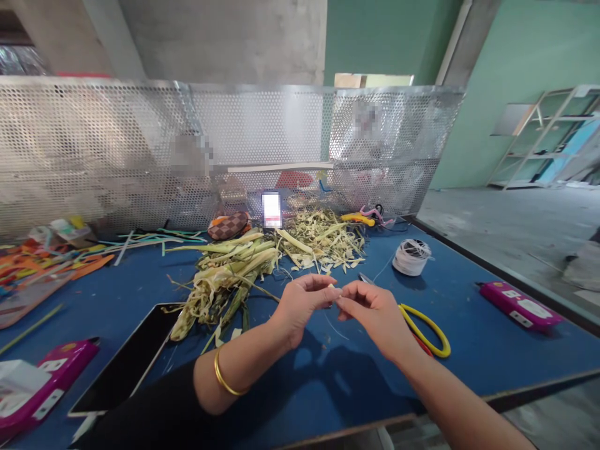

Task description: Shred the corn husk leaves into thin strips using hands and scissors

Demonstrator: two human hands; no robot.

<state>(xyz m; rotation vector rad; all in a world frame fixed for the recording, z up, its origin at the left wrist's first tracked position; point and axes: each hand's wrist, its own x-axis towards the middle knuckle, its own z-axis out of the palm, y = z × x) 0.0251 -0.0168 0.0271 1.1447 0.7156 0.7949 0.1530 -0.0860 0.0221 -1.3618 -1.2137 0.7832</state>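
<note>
Over the blue table, my left hand (300, 306) and my right hand (375, 309) meet, fingertips nearly touching. Thumb and fingers of both are pinched on a small pale piece of husk (332, 286), mostly hidden by the fingers. A thin thread or wire (336, 327) shows below the hands. Behind my left hand lies a bundle of dry pale-green husks (234, 272); a heap of cut husk strips (323, 237) is farther back. Partly under my right hand is a tool with yellow and red handles (438, 334), its metal tip showing beyond the wrist.
A roll of white cord (411, 257) stands at right, before a magenta case (520, 306). At left are a black tablet (126, 356), another magenta case (60, 381) and orange strips (94, 267). A lit phone (272, 209) leans near the perforated metal screen (262, 125); people show blurred behind it.
</note>
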